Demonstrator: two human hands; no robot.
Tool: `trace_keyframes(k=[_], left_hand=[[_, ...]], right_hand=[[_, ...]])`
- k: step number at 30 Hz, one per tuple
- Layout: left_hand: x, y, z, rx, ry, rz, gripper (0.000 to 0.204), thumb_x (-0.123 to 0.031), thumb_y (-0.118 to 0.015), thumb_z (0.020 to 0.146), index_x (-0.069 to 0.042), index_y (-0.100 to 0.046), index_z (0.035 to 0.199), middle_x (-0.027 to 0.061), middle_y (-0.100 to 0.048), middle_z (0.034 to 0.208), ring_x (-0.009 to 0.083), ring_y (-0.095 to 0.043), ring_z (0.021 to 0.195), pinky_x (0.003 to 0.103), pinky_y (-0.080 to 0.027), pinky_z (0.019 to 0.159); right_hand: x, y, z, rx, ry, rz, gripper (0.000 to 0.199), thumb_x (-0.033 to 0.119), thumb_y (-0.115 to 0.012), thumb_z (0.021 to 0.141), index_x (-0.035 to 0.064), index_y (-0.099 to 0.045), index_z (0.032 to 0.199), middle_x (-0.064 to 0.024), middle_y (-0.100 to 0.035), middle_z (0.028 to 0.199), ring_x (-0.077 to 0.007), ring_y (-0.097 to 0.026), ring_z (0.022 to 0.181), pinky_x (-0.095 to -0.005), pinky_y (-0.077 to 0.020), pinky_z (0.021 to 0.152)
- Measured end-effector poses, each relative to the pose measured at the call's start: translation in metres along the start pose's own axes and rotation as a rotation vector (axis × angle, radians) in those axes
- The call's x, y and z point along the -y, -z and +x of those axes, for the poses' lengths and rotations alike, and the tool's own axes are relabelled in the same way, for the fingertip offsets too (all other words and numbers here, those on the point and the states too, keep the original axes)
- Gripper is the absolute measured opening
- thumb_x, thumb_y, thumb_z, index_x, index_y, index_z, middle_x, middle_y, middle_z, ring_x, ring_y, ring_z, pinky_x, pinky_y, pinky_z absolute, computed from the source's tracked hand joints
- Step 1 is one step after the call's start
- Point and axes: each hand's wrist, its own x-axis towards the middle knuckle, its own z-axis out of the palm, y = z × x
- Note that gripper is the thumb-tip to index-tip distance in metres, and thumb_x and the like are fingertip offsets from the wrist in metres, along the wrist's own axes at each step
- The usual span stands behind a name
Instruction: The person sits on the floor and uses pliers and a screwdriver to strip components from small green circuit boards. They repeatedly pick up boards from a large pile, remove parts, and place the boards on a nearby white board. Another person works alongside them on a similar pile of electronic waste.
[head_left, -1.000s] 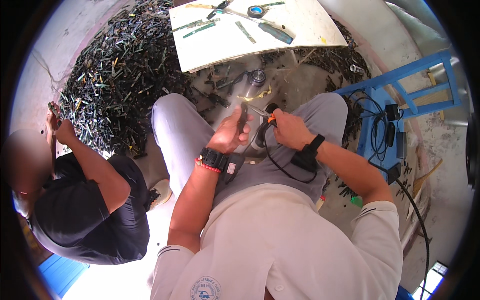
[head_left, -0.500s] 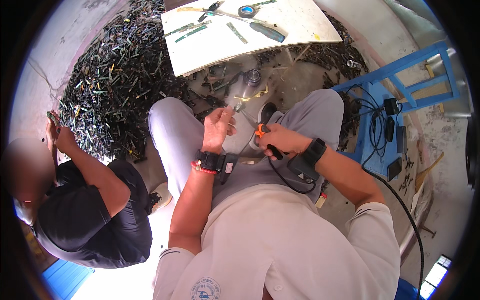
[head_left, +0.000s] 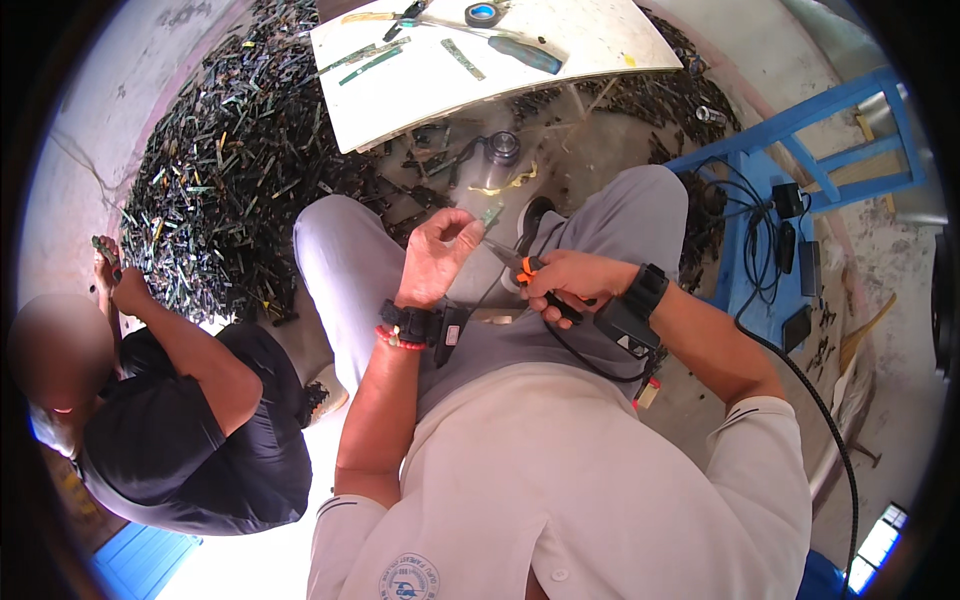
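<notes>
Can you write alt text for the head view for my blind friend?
A person holds pliers in the right hand, near a small greenish piece in the left hand. Beyond are a white board with tools and a heap of dark strips; another person is at left.

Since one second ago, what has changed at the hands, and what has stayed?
The right hand has drawn the pliers back, nearer the body. The left hand pinches a green strip; earlier its piece looked dark, and whether it is the same I cannot tell. The pliers stay held; the tape and screwdriver lie as before on the white board.
</notes>
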Motion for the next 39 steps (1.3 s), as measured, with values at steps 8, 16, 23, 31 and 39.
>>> trace_keyframes(k=[8,16,23,31,39], left_hand=[[0.001,-0.015,-0.002,0.005,-0.05,0.057,0.029,-0.021,-0.068,0.089,0.002,-0.063,0.104,0.007,-0.065,0.09,0.0157,-0.058,0.087,0.03,-0.048,0.082],[0.018,-0.02,0.0,-0.021,-0.05,-0.089,0.041,-0.036,-0.067,0.092,0.003,-0.064,0.102,0.0056,-0.064,0.078,0.0122,-0.056,0.072,0.027,-0.045,0.071],[0.02,-0.012,0.003,-0.027,0.246,-0.443,0.056,-0.054,-0.048,0.097,-0.001,-0.065,0.093,0.0066,-0.065,0.076,0.0123,-0.055,0.066,0.027,-0.043,0.067],[0.021,-0.006,0.005,0.086,0.177,-0.797,0.059,-0.058,-0.04,0.098,-0.002,-0.059,0.098,0.008,-0.06,0.074,0.0189,-0.057,0.07,0.032,-0.044,0.072],[0.021,-0.008,0.005,0.15,0.16,-0.795,0.06,-0.06,-0.04,0.097,-0.003,-0.059,0.099,0.0076,-0.059,0.074,0.0185,-0.054,0.07,0.031,-0.043,0.071]], right_hand=[[0.002,0.006,-0.001,0.046,0.067,-0.085,0.021,0.021,-0.058,0.081,0.0016,-0.06,0.073,-0.0073,-0.061,0.062,-0.0157,-0.062,0.05,-0.0239,-0.0326,0.033],[0.021,-0.022,-0.022,-0.124,0.009,-0.248,0.022,0.018,-0.058,0.087,0.0008,-0.054,0.074,-0.0054,-0.055,0.065,-0.0152,-0.057,0.055,-0.0296,-0.0445,0.046],[0.004,-0.041,-0.012,-0.407,0.278,-0.829,0.022,0.017,-0.052,0.086,-0.0051,-0.05,0.088,-0.0162,-0.053,0.073,-0.0236,-0.058,0.073,-0.0387,-0.0457,0.067],[-0.008,-0.032,-0.028,-0.381,0.401,-0.722,0.026,0.015,-0.05,0.084,-0.0069,-0.05,0.097,-0.0257,-0.06,0.089,-0.0414,-0.059,0.086,-0.0484,-0.0441,0.074],[-0.006,-0.029,-0.035,-0.7,0.556,-1.112,0.025,0.008,-0.056,0.08,-0.0027,-0.05,0.101,-0.0209,-0.061,0.089,-0.0394,-0.06,0.085,-0.0477,-0.0449,0.074]])
